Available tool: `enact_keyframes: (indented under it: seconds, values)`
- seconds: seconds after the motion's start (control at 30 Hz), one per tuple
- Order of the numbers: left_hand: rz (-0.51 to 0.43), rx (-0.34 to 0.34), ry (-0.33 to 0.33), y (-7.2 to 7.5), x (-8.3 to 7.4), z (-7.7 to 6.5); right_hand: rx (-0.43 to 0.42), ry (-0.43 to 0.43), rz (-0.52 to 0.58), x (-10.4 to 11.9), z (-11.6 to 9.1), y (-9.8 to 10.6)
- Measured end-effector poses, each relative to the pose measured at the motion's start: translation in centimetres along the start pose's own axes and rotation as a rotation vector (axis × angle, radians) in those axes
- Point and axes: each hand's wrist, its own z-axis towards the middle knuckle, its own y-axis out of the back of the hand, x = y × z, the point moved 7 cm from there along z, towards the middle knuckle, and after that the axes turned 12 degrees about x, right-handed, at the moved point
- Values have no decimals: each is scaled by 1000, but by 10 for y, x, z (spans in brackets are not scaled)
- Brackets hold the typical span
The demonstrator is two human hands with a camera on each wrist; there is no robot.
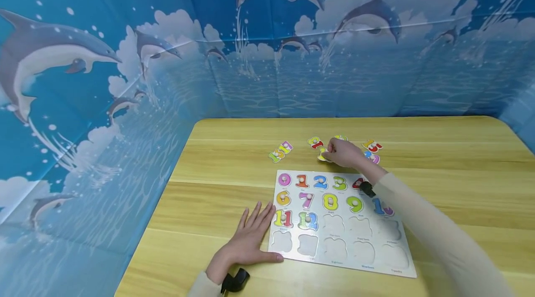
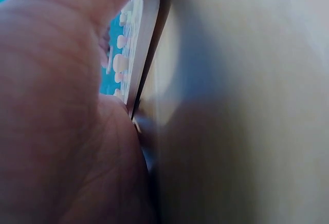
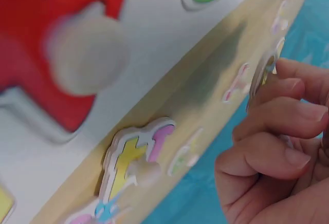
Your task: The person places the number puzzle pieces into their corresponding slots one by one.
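Observation:
A white number puzzle board (image 1: 288, 253) lies on the wooden table, with knobbed number pieces seated in its upper rows. My left hand (image 1: 249, 240) rests flat with fingers spread at the board's left side, its thumb along the near edge. Beyond the far edge, my right hand (image 1: 346, 152) pinches a yellowish number piece (image 1: 322, 154) between thumb and fingers. In the right wrist view that piece (image 3: 263, 75) is seen edge-on at the fingertips. A green and blue 12 (image 1: 308, 221) sits beside the yellow and red 11 (image 1: 283, 218). My right forearm covers part of the board's right side.
Loose pieces lie beyond the board: two overlapping ones (image 1: 285, 147) at left, a green and red 18 (image 1: 315, 142), a red and orange 15 (image 1: 372, 145) and a blue and purple piece (image 1: 371, 157) at right. Shaped recesses (image 1: 335, 249) show in the near rows. A dolphin-print curtain (image 1: 267, 88) hangs behind the table.

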Motion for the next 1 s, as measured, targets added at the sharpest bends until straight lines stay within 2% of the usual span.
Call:
enact_keyframes:
  seconds: [0.2,0.4,0.53,0.8,1.0]
  values:
    - [-5,5,-1,-1,-1,0,46,118,-27,10,-40,-16]
    - [-7,10,-5,0,-2,0,54,172,-40,18,-84,-38]
    - [-4,15,3,2,-2,0,62,212,-66,23,-106,-51]
    - [-36,-4,-31,3,-3,0,128,203,-77,25,-123,-79]
    - [-24,1,-25,3,-4,-1,124,191,-42,26,-125,-91]
